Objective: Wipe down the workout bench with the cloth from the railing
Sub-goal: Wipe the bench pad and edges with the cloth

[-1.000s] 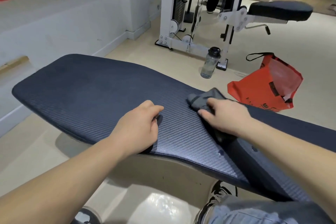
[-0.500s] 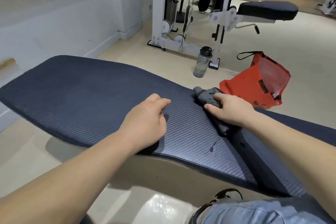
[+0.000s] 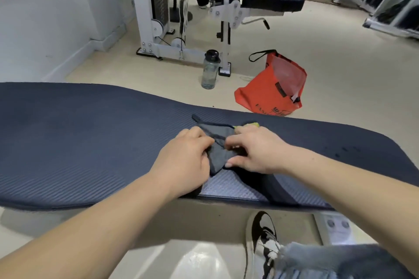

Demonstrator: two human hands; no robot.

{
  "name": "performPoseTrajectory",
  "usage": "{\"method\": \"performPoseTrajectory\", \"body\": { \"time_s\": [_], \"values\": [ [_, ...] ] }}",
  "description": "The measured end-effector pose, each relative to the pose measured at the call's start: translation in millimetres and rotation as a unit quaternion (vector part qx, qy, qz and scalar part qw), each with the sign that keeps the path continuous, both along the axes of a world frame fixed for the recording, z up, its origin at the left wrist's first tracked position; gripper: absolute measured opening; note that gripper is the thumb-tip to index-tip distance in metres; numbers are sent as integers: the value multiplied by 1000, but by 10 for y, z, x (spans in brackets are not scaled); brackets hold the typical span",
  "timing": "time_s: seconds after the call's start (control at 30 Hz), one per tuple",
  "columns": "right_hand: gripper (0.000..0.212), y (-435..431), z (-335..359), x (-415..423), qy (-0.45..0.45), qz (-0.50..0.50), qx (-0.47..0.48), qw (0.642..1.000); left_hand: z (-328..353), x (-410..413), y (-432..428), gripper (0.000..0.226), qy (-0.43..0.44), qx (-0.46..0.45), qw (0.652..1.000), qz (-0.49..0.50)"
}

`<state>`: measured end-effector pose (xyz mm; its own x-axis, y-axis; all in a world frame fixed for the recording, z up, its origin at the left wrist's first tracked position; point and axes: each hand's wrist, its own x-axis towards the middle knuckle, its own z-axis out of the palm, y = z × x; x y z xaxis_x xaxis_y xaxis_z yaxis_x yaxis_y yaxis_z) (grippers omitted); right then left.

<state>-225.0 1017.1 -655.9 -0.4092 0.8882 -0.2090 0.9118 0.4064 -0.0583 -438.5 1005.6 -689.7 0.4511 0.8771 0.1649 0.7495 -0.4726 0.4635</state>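
Observation:
The workout bench [image 3: 86,142] is a long dark blue ribbed pad stretching across the whole view. A dark grey cloth [image 3: 217,142] with a small yellow-green tag lies crumpled on the pad's middle. My left hand [image 3: 186,158] grips the cloth's left side with curled fingers. My right hand [image 3: 256,152] pinches the cloth's right side, thumb and fingers bent on the fabric. Both hands meet over the cloth, hiding much of it.
On the beige floor beyond the bench stand a clear water bottle [image 3: 210,70] and an orange bag [image 3: 274,88]. A white cable machine [image 3: 156,18] with a black padded seat [image 3: 272,0] is behind them. My shoe [image 3: 260,238] is under the bench's near edge.
My left hand has left the bare pad and moved right onto the cloth. Both hands now hold the cloth together, and the view has swung to face the bench squarely.

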Motion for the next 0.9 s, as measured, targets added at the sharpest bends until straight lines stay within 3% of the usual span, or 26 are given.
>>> {"method": "performPoseTrajectory", "body": {
  "time_s": [0.1, 0.17, 0.23, 0.27, 0.37, 0.47, 0.53, 0.67, 0.73, 0.83, 0.9],
  "values": [
    [36, -96, 95, 15, 106, -1, -114, 988, 53, 98, -81, 38, 5, -2, 999, -38],
    [24, -116, 246, 194, 229, -69, -194, 951, 85, 177, -135, 40, 39, 15, 997, -69],
    [13, -113, 324, 448, 338, -143, -158, 916, 81, 271, -189, 44, 100, 35, 989, -105],
    [12, -72, 308, 597, 341, -174, -92, 919, 58, 315, -204, 45, 123, 38, 984, -120],
    [21, 111, 160, 957, 214, -244, 53, 944, -22, 380, -162, 46, 144, 62, 979, -129],
    [29, 244, 22, 1149, 152, -265, 41, 951, -117, 396, -18, 42, 156, 82, 983, -57],
    [30, 283, -25, 1218, 125, -260, 32, 957, -157, 418, 142, 43, 168, 74, 982, 44],
    [30, 343, -94, 1335, 115, -264, 30, 957, -66, 720, 300, 50, 158, -31, 957, 241],
    [29, 370, -109, 1389, 131, -263, 24, 956, -47, 1038, 152, 50, 163, -39, 960, 225],
    [29, 363, -130, 1484, 162, -255, 18, 953, -35, 1302, -189, 52, 180, -3, 981, 72],
    [30, 333, -130, 1540, 191, -256, 30, 947, -30, 1226, 9, 50, 194, 13, 980, 34]
  ]
}}
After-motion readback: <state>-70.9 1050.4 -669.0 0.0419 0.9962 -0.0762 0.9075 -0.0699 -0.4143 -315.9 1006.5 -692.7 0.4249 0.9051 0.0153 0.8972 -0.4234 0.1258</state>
